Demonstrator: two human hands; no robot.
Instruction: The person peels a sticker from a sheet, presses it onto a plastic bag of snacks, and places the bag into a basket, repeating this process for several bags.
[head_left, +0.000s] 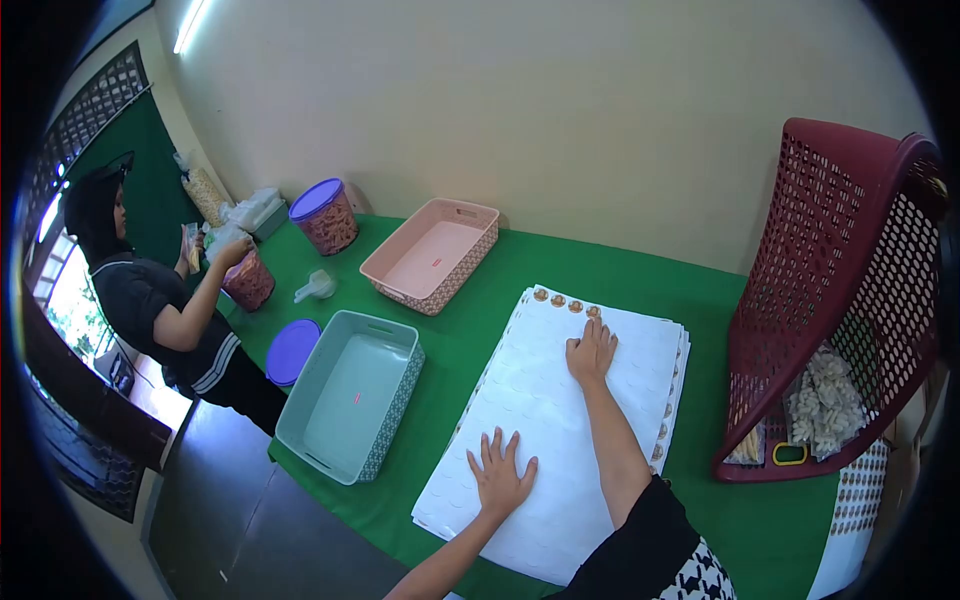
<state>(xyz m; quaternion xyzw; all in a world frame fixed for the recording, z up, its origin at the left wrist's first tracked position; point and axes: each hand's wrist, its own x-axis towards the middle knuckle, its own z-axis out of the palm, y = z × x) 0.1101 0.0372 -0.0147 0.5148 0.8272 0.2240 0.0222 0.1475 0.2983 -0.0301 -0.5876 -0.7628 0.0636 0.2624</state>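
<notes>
A stack of large white sheets (550, 430) lies on the green-covered table. Round brown stickers (558, 300) run along its far edge, and more show at its right edge. My left hand (502, 474) rests flat on the lower left part of the top sheet, fingers spread, holding nothing. Near the far edge, my right hand (592, 352) lies on the sheet with its fingertips by the last sticker of the row. Its thumb stands apart from the fingers, and nothing shows in its grip.
Left of the sheets are a green basket (350, 400), a pink basket (430, 255), a purple lid (293, 352) and a filled tub (328, 222). A co-worker (165, 300) stands left, hands at another tub. A tilted maroon basket (800, 270) holding bags is at right.
</notes>
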